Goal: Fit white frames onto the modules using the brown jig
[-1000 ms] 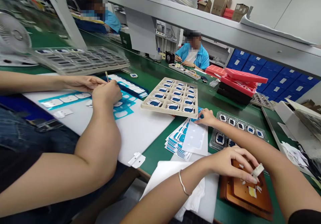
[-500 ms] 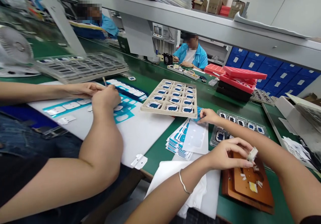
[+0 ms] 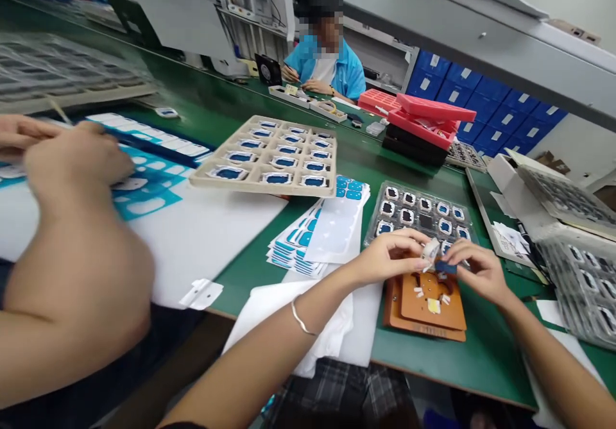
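Observation:
My left hand (image 3: 397, 256), with a bangle on the wrist, pinches a small white frame-like part (image 3: 430, 251) between thumb and fingers. Close against it, my right hand (image 3: 481, 270) grips a small dark blue flat piece (image 3: 445, 267). The two pieces meet or nearly meet; I cannot tell whether they touch. Both hands hover over an orange-brown fixture block (image 3: 409, 317) that carries small white bits and a yellow patch. Behind them lies a clear plastic tray (image 3: 373, 224) of white-framed parts. A stack of blue-and-white sticker sheets (image 3: 293, 249) lies left of my hands.
A beige tray (image 3: 260, 188) of blue-centred parts sits at the middle. At left, a co-worker's hands (image 3: 72, 153) work over blue film (image 3: 149, 208). Red boxes (image 3: 433, 108) stand behind, stacked clear trays (image 3: 577, 288) at right. Another person (image 3: 332, 63) sits opposite.
My right hand has come from the sticker sheets to beside my left hand, now with a dark blue piece. The view has turned right, so everything appears shifted left.

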### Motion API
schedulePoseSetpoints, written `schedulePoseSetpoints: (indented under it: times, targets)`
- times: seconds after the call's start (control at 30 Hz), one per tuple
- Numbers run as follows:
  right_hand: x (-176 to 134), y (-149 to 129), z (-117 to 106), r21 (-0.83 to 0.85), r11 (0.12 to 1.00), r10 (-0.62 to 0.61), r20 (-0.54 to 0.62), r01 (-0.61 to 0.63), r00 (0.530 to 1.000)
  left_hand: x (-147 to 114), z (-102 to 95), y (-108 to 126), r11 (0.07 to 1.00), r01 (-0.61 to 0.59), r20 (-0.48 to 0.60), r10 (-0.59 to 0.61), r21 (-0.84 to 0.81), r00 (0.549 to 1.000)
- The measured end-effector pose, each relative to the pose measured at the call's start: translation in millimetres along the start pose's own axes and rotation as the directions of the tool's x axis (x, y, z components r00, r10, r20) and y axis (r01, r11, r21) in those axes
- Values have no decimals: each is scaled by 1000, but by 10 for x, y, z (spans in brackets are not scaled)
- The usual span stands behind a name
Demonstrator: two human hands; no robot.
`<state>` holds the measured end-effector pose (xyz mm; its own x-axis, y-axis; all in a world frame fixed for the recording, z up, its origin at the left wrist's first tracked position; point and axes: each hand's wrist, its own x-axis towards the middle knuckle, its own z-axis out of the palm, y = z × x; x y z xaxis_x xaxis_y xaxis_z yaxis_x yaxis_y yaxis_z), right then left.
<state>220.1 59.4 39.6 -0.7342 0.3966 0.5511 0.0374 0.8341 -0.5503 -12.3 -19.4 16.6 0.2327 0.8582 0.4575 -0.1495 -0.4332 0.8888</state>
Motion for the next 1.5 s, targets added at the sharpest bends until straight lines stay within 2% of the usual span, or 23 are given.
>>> schedulePoseSetpoints:
  times: [0.1, 0.2, 0.27, 0.43, 0.5, 0.6, 0.63, 0.7, 0.77, 0.83, 0.9, 1.0, 1.07, 1.13, 1.23, 1.33, 1.43, 1.5]
  targets:
    - [-105, -58, 96, -103, 986, -125, 79, 133, 989, 10, -22, -22, 998, 2, -3, -2, 62, 1000]
    - [-106, -42, 159, -168, 960, -197, 158, 223, 968, 13, -35, -31, 993, -3, 16, 1, 118, 1000]
    - [-109, -12, 169, -199, 944, -232, 171, 264, 958, 11, -40, -24, 989, -4, 31, -1, 150, 1000]
    - [-172, 7, 174, -270, 919, -250, 171, 289, 953, -4, -21, 8, 970, -65, 59, 53, 233, 997]
    - [-204, -21, 185, -249, 936, -230, 98, 247, 968, -12, 3, 12, 952, -133, 78, 116, 276, 990]
    - [-240, -92, 209, -138, 987, -100, -118, 84, 988, -26, 43, -2, 923, -183, 126, 148, 337, 981]
    - [-246, -121, 219, -86, 996, -50, -150, 37, 987, -31, 53, -11, 918, -178, 143, 135, 354, 980]
    - [-250, -181, 240, 1, 1000, 1, -122, -1, 993, -43, 66, -31, 912, -162, 174, 102, 377, 979]
    - [-248, -234, 256, 54, 999, 2, -76, 2, 997, -56, 72, -40, 902, -144, 205, 63, 408, 977]
    - [-251, -264, 256, 88, 995, 61, -110, -51, 992, -67, 79, -28, 863, -136, 228, 25, 487, 973]
    - [-261, -262, 232, 186, 962, 230, -159, -200, 960, -71, 87, 5, 797, -156, 255, 2, 583, 967]
    - [-264, -212, 173, 400, 810, 525, -168, -429, 834, -68, 96, 59, 725, -237, 323, 22, 646, 946]
    - [-245, -173, 143, 499, 713, 637, -166, -493, 753, -67, 96, 76, 707, -277, 347, 48, 651, 937]
    - [-212, -154, 128, 562, 645, 696, -152, -518, 701, -69, 91, 77, 695, -293, 350, 63, 657, 935]
    - [-160, -170, 108, 618, 570, 741, -101, -542, 664, -74, 85, 75, 684, -291, 349, 57, 669, 935]
    - [-138, -207, 56, 611, 534, 762, -50, -584, 645, -75, 84, 84, 667, -288, 346, 48, 687, 937]
    - [-145, -226, 12, 539, 550, 762, -13, -638, 647, -74, 83, 92, 648, -310, 349, 72, 696, 934]
    - [-155, -228, 22, 498, 576, 748, 1, -649, 664, -74, 81, 92, 640, -325, 359, 82, 696, 930]
